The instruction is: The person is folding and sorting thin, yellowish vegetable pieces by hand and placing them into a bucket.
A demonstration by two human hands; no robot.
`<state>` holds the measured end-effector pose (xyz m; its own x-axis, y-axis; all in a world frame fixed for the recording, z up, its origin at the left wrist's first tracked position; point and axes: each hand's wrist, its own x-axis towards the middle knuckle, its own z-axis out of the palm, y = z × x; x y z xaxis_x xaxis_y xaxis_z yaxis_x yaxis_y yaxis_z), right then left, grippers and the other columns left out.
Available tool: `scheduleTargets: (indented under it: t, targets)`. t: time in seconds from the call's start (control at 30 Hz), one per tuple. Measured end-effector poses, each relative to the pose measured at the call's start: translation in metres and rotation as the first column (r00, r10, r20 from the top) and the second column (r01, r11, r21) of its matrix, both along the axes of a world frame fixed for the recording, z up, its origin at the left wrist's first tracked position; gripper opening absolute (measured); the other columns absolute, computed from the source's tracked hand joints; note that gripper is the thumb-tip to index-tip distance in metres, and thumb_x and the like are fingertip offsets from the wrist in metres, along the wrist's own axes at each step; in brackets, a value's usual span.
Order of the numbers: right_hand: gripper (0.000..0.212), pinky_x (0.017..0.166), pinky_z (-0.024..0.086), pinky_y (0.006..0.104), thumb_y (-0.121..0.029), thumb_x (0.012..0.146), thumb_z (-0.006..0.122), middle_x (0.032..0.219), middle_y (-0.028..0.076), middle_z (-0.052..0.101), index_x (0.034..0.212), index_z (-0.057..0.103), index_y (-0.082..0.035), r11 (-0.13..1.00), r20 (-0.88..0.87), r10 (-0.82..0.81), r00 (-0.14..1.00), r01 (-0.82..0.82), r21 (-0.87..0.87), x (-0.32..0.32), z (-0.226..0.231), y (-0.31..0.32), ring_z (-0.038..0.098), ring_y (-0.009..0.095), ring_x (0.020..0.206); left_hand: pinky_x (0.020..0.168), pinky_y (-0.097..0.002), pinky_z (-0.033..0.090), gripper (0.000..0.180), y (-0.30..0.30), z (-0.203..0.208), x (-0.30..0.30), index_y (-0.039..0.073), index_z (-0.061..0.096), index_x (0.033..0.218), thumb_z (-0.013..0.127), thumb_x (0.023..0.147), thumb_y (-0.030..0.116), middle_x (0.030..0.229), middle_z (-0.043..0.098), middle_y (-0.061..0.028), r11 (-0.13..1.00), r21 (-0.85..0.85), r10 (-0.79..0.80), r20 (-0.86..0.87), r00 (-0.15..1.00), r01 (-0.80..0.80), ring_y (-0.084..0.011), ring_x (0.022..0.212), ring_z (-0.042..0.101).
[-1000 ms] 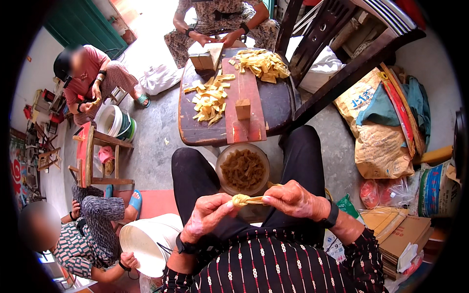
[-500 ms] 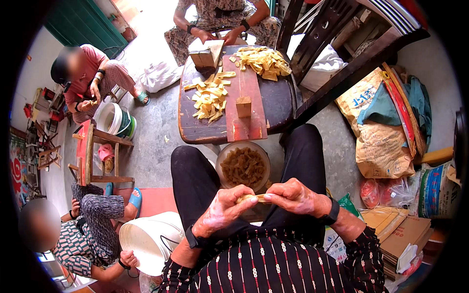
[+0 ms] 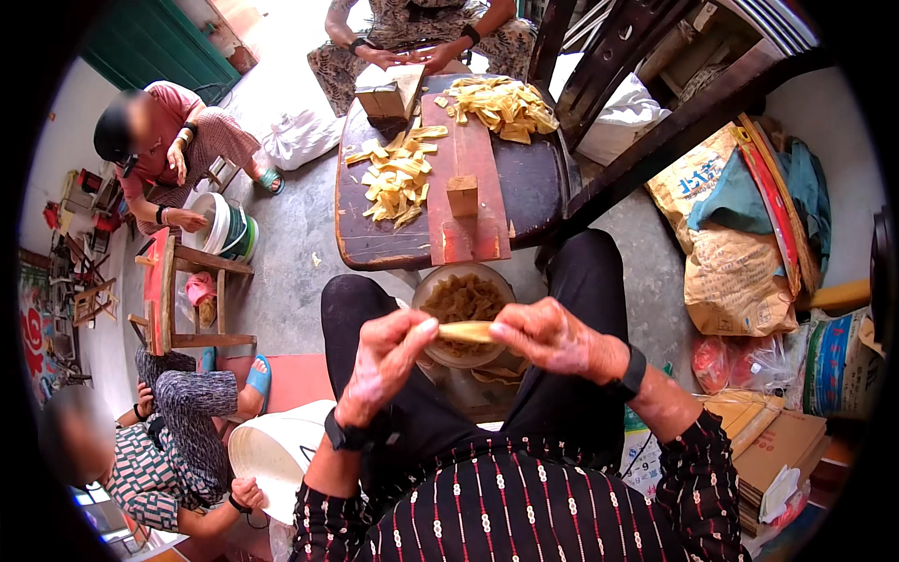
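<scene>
Left hand (image 3: 379, 361): thumb and fingers clamped on the left end of a yellow strip (image 3: 465, 332). Right hand (image 3: 557, 342): thumb and fingers pinched on its right end. The strip lay roughly level between the two hands, in front of the torso and, as seen from above, across a bowl (image 3: 420, 292) of brownish strips (image 3: 463, 296) placed between the knees. Whether the strip was folded or knotted could not be told. Beyond the bowl stood a dark wooden chair, its seat (image 3: 375, 245) bearing a reddish board (image 3: 451, 150) laid lengthwise, with a small wooden block (image 3: 462, 196) upright near the board's close end. Pale yellow strips were heaped in two piles, one left of the board (image 3: 398, 178), the other at its far right (image 3: 506, 108). A larger wooden block (image 3: 379, 98) sat at the far left of the seat. Opposite, a seated co-worker's hands (image 3: 407, 62) were close behind that block. At left, another person's hand (image 3: 190, 221) was at a white-and-green bucket (image 3: 242, 234).
</scene>
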<state>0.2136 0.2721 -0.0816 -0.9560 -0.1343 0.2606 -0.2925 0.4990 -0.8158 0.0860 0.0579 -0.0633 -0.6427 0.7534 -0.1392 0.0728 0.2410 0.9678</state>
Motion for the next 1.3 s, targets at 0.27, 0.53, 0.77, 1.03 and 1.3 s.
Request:
scheduleTargets:
  t: [0.27, 0.53, 0.77, 1.03, 1.3]
  targets:
    - [0.025, 0.051, 0.039, 0.0333, -0.017, 0.095, 0.057, 0.060, 0.013, 0.044, 0.078, 0.058, 0.002, 0.965, 0.145, -0.246, 0.958, 0.256, -0.055, -0.044, -0.027, 0.039, 0.046, 0.017, 0.053, 0.057, -0.0200, 0.038, 0.021, 0.054, -0.039, -0.052, -0.002, 0.065, 0.091, 0.061, 0.095, 0.018, 0.073, 0.055, 0.0053, 0.997, 0.026, -0.073, -0.071, 0.995, 0.075, -0.0024, 0.067, 0.045]
    - [0.030, 0.052, 0.037, 0.0322, -0.018, 0.095, 0.056, 0.060, 0.008, 0.043, 0.074, 0.054, 0.003, 0.935, 0.286, -0.295, 0.912, 0.337, -0.113, -0.068, -0.044, 0.058, 0.040, 0.013, 0.057, 0.056, -0.0226, 0.040, 0.024, 0.086, -0.072, -0.078, -0.004, 0.065, 0.088, 0.062, 0.093, 0.020, 0.067, 0.058, 0.0008, 0.997, 0.078, -0.009, -0.045, 0.999, 0.013, -0.0042, 0.062, 0.046]
    - [0.029, 0.054, 0.039, 0.0376, -0.019, 0.092, 0.057, 0.059, 0.018, 0.048, 0.073, 0.057, 0.003, 0.939, 0.261, -0.317, 0.912, 0.340, -0.046, -0.068, -0.066, 0.058, 0.043, 0.022, 0.053, 0.059, -0.0209, 0.044, 0.022, 0.087, -0.108, -0.076, -0.003, 0.065, 0.089, 0.060, 0.095, 0.017, 0.073, 0.063, 0.0008, 0.999, 0.026, 0.039, -0.107, 0.994, -0.037, -0.0043, 0.065, 0.053]
    - [0.033, 0.049, 0.030, 0.0283, -0.017, 0.097, 0.055, 0.058, 0.000, 0.040, 0.071, 0.052, 0.002, 0.931, 0.414, -0.244, 0.877, 0.331, -0.152, -0.024, -0.035, 0.049, 0.036, 0.007, 0.056, 0.080, -0.0298, 0.048, 0.027, 0.051, -0.073, -0.042, -0.003, 0.064, 0.108, 0.059, 0.095, 0.021, 0.094, 0.066, -0.0100, 0.985, -0.101, -0.158, -0.212, 0.965, 0.139, -0.0153, 0.087, 0.060]
    - [0.022, 0.051, 0.038, 0.0293, -0.014, 0.097, 0.055, 0.061, 0.007, 0.049, 0.083, 0.059, 0.002, 0.941, 0.478, -0.113, 0.871, 0.248, -0.229, -0.009, -0.008, 0.012, 0.042, 0.009, 0.057, 0.097, -0.0403, 0.044, 0.052, 0.045, -0.040, -0.012, 0.001, 0.051, 0.130, 0.071, 0.084, 0.013, 0.125, 0.055, -0.0206, 0.936, 0.036, -0.296, -0.453, 0.841, 0.349, -0.0377, 0.116, 0.053]
